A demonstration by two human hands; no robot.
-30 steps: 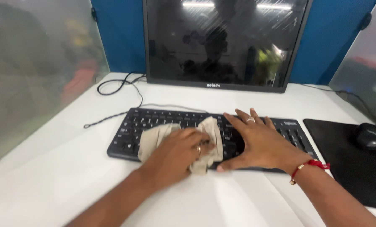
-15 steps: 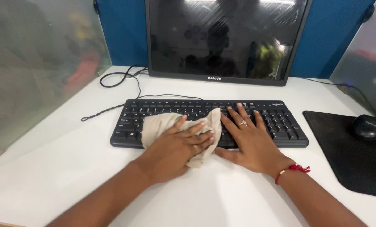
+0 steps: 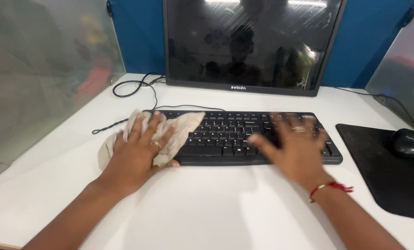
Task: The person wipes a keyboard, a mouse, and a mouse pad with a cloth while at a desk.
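**Beige cloth pressed on the keyboard's left end**

White desk surface (image 3: 207, 208) fills the near ground, both forearms reaching across it. On the left, the left hand (image 3: 140, 148) lies flat with fingers spread, pressing a crumpled beige cloth (image 3: 179, 127) down over the left end of a black keyboard (image 3: 234, 134); part of the cloth hangs off onto the desk. The right hand (image 3: 297, 146), blurred, rests open on the keyboard's right section, fingers splayed and grasping nothing, a red thread bracelet (image 3: 332, 187) at the wrist. Right of it, a black mouse (image 3: 408, 141) sits on a black mouse pad (image 3: 378, 171). Behind stands a dark monitor (image 3: 248, 41), black cables (image 3: 137, 85) looping left of it.
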